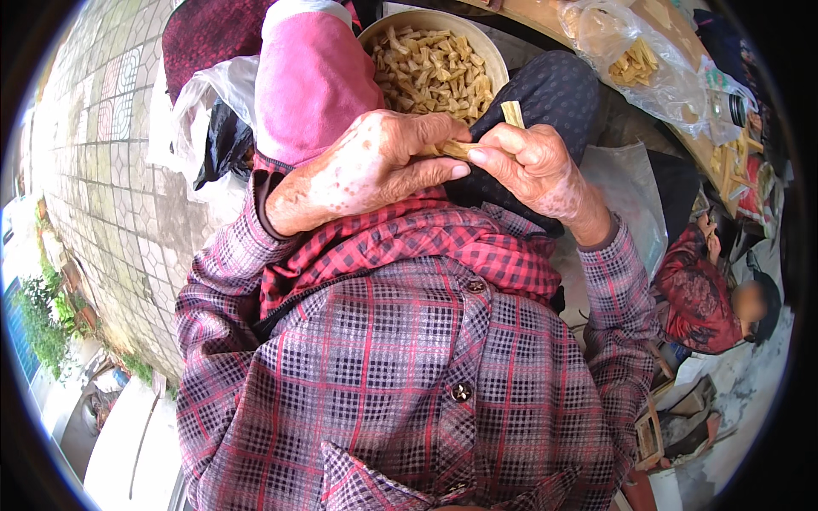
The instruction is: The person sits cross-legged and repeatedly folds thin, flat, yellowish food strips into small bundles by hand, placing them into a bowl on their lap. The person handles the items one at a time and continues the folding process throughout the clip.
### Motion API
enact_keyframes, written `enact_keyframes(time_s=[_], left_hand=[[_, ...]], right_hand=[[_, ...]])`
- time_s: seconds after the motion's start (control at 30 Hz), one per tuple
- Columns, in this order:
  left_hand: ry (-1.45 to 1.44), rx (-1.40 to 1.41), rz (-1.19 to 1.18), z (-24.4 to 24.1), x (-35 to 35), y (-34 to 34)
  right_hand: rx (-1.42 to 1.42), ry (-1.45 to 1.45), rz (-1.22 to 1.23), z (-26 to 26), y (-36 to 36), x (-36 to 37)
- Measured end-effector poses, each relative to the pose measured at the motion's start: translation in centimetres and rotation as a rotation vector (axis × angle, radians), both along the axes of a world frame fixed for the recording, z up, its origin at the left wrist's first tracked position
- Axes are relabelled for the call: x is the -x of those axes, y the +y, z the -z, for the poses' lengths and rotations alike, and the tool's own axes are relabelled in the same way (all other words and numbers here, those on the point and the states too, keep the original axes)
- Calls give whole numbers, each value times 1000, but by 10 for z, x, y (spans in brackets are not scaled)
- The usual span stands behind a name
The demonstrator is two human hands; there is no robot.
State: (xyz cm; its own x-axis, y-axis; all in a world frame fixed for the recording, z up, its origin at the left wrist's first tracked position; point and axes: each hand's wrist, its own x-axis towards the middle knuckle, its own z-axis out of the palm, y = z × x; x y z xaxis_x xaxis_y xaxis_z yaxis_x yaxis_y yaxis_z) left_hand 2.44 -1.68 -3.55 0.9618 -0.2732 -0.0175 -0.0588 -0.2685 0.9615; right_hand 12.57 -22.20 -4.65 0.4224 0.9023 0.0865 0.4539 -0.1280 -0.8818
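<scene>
A thin, yellowish, fibrous strip [459,150], which looks like a dried or pickled vegetable, is held between my two hands. My left hand [377,163] pinches its left part between thumb and fingers. The thumb and forefinger of my right hand [533,163] grip the other end. Another short yellow piece [512,114] sticks up from behind the curled fingers of my right hand. Just beyond both hands, between the knees, sits a round metal basin [501,54] holding many short pieces [428,67] of the same stuff.
At upper right, a wooden bench or table [680,29] bears a clear plastic bag [591,29], a pile of longer yellow strips [632,64] and a dark-lidded jar [728,108]. Another person [696,287] sits at right. White and black plastic bags [223,128] lie left of the pink-covered knee [313,83].
</scene>
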Motion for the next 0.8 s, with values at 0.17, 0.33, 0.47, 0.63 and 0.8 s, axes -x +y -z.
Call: enact_keyframes(time_s=[0.17, 0.33, 0.47, 0.63, 0.8], left_hand=[[17, -6, 182, -5, 6, 0], [89, 19, 262, -24, 25, 31], [160, 168, -78, -38, 24, 51], [76, 3, -349, -33, -16, 72], [-50, -60, -190, -12, -68, 80]], right_hand=[[14, -4, -71, -8, -10, 8], [-104, 102, -105, -16, -5, 27], [-151, -134, -81, -15, 18, 13], [-183, -296, 79, -15, 42, -30], [-2, -143, 134, -10, 38, -72]])
